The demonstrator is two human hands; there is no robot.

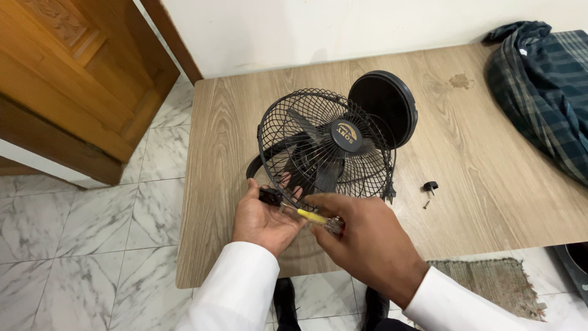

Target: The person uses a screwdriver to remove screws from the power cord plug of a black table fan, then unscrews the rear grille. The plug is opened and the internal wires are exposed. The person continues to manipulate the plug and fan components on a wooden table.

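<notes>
A small black table fan (327,144) with a wire grille lies tipped on the wooden table (490,178), its round base (383,107) pointing away. My left hand (260,220) cups the lower left rim of the grille and a small black part there. In my right hand (361,239) I grip a screwdriver (309,216) with a yellow shaft and clear handle, its tip aimed left at the grille rim by my left palm. Both sleeves are white.
A small black knob (430,186) and a loose screw (425,204) lie on the table right of the fan. A dark plaid cloth (545,86) covers the far right corner. A wooden door (73,79) stands left; marble floor and a woven mat (490,279) lie below.
</notes>
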